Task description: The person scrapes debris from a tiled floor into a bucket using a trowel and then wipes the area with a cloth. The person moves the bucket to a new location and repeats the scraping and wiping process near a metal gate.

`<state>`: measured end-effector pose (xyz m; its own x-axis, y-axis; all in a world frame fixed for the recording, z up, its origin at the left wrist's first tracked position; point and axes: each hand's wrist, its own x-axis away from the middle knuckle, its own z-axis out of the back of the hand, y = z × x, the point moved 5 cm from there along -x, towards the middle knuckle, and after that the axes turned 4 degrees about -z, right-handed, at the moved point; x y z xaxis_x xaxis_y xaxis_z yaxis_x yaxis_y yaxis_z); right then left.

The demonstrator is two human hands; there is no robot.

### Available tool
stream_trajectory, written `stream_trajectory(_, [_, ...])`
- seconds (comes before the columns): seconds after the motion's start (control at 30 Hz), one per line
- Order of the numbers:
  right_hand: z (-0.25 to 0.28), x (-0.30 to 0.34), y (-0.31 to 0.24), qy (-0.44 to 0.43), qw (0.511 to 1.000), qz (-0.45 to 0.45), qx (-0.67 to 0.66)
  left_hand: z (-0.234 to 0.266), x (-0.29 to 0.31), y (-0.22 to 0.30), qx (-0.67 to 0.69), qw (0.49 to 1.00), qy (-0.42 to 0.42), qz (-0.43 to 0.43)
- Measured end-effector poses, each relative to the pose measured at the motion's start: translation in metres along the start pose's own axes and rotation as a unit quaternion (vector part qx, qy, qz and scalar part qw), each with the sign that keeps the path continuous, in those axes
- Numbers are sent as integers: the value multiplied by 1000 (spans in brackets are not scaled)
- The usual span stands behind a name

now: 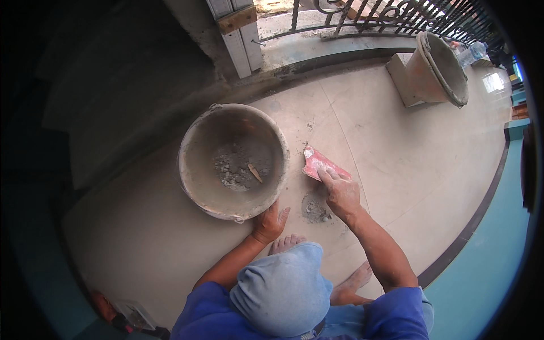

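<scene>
A large round bucket point(195, 170) is tipped so that its open mouth faces up toward me. Grey crumbly debris point(229, 167) and a small tan sliver point(255, 172) lie at its bottom. My left hand point(270, 224) holds the bucket's near side, with some fingers hidden under its wall. To the right, my right hand point(341, 194) is closed on a flat red scraper-like piece point(322, 163), smeared whitish at its far end and pressed low to the tiles. Below it lies a small heap of grey rubble point(316, 209), nearest my right hand.
Farther right, a second mortar-stained bucket point(429, 73) leans tilted on a pale block point(399, 79). A clear plastic bottle point(472, 54) lies beyond it. A metal railing point(362, 20) and a post point(238, 42) stand at the back. Dark steps point(113, 113) rise at left, a teal wall point(481, 243) at right.
</scene>
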<state>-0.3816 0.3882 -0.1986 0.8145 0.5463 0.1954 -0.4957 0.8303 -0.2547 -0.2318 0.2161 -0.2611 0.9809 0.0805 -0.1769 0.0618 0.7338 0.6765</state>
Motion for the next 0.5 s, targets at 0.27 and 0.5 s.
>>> stream_trajectory(0.27, [42,72,92,163,960,-150,-172,-8,-15,-21,-29,998,-63,-9])
stream_trajectory(0.5, [14,341,312,250,716,-636,-141,-18,-45,-6,-49,997,-34,-39])
